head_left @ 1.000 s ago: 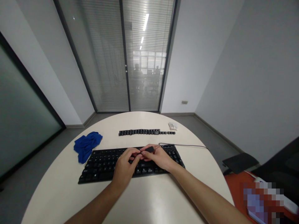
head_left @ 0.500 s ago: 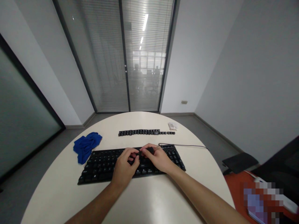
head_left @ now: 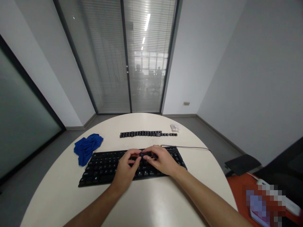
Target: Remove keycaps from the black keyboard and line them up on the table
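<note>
A black keyboard (head_left: pixel 104 170) lies on the pale round table, and both my hands are over its right half. My left hand (head_left: pixel 127 165) is closed in a pinch, thumb and forefinger meeting at a small black keycap (head_left: pixel 141 154). From the other side, my right hand (head_left: pixel 161 159) has its thumb and fingertips closed on the same keycap. The fingers partly cover this piece and the keys beneath. Something dark shows under the right palm, but I cannot tell whether it is held or part of the keyboard.
Loose black keycaps (head_left: pixel 140 134) lie in rows beyond the keyboard. A crumpled blue cloth (head_left: pixel 87 148) is at the left, a small clear bag (head_left: pixel 175 127) at the back right. The keyboard cable (head_left: pixel 191 147) runs off the table (head_left: pixel 146 205) rightward. A chair (head_left: pixel 243 164) stands at the right.
My right hand has turned slightly, its fingers now arched higher with the thumb drawn in. My left hand stays almost in place, fingertips still against the small keycap.
</note>
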Tool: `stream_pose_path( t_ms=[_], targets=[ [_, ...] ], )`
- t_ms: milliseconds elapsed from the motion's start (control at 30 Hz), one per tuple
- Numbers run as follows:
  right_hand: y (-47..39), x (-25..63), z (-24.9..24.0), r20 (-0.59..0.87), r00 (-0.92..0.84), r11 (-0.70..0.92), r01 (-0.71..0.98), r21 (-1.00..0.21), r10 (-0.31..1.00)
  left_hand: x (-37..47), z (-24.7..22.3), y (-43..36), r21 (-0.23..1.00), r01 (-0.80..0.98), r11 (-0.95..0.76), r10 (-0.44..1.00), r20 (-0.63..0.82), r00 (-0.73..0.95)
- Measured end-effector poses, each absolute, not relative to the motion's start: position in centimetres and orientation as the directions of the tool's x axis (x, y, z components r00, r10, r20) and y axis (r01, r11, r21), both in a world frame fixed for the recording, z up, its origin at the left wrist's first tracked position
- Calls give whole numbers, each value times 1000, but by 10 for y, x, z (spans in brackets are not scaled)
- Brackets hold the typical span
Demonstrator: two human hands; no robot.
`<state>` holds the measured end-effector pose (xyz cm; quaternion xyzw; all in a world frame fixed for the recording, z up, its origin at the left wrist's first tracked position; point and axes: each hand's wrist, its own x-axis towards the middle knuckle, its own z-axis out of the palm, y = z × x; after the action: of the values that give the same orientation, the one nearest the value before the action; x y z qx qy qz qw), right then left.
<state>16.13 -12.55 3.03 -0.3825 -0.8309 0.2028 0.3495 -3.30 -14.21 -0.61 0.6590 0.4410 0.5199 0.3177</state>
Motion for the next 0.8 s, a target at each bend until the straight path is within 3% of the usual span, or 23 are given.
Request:
stream_pose_path(
  t_ms=[433,800],
  targets=[
    [-126,158,25,431,-391,581,505,-639,813,-31,-6,-140,956,19,-292,955,290,70],
    [-121,160,22,465,-502,684,516,-516,730,-32,-3,-135,980,-16,-199,979,199,43]
  ],
)
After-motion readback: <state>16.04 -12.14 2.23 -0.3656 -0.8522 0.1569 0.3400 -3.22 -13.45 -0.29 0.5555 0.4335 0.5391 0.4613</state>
